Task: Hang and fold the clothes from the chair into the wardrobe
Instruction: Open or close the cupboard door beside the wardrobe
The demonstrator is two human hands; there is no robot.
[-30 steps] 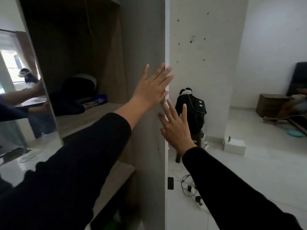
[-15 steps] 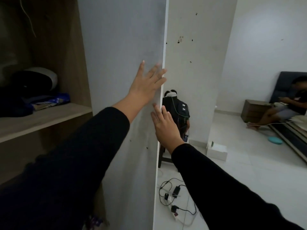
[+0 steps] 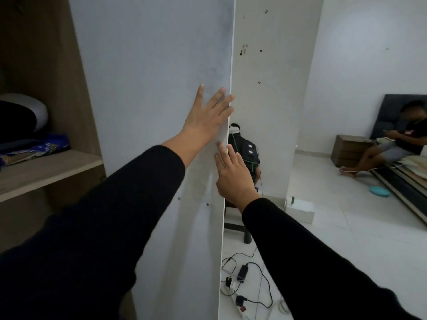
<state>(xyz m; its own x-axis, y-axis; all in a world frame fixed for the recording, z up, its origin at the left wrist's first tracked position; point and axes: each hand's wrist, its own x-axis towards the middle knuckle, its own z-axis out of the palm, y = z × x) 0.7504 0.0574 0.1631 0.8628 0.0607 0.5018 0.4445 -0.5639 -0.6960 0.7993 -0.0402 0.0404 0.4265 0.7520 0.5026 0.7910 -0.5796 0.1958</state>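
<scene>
My left hand [image 3: 208, 116] lies flat, fingers spread, on the pale grey wardrobe door [image 3: 150, 88] near its right edge. Just below it, my right hand [image 3: 233, 174] presses on the same edge with its fingers apart. Neither hand holds anything. To the left, the open wardrobe shows a wooden shelf [image 3: 46, 172] with folded blue clothes [image 3: 34, 148] and a dark rounded bundle [image 3: 20, 116]. Behind the door edge stands the chair [image 3: 247, 236], with a black bag or garment [image 3: 247, 151] on it, partly hidden by my right hand.
A power strip with tangled cables [image 3: 242, 285] lies on the white floor by the door's foot. A white box [image 3: 300, 210] sits by the wall corner. At the right, a person [image 3: 392, 146] sits on a dark sofa beside a wooden side table [image 3: 346, 153].
The door panel now fills more of the view and hides more of the wardrobe's inside. Both hands have stayed on it, and the right hand has closed in on its edge.
</scene>
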